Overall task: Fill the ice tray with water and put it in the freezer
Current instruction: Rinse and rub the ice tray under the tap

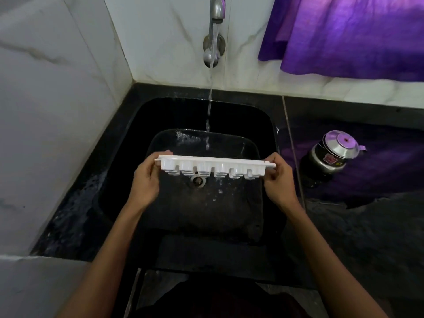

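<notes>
A white plastic ice tray (pixel 214 167) hangs level over the black sink (pixel 128 143), seen from its side with the cup bottoms showing. My left hand (pixel 146 180) grips its left end and my right hand (pixel 278 179) grips its right end. A metal tap (pixel 216 10) on the back wall is running. Its thin stream of water (pixel 210 104) drops toward the far edge of the tray. The inside of the cups is hidden, so I cannot tell whether water sits in them.
The sink drain (pixel 197 180) lies just below the tray. A steel pot with a lid (pixel 332 154) stands on the dark counter (pixel 367 226) to the right. A purple curtain (pixel 344 35) hangs at the upper right. White marble-look tiles (pixel 57 111) close the left side.
</notes>
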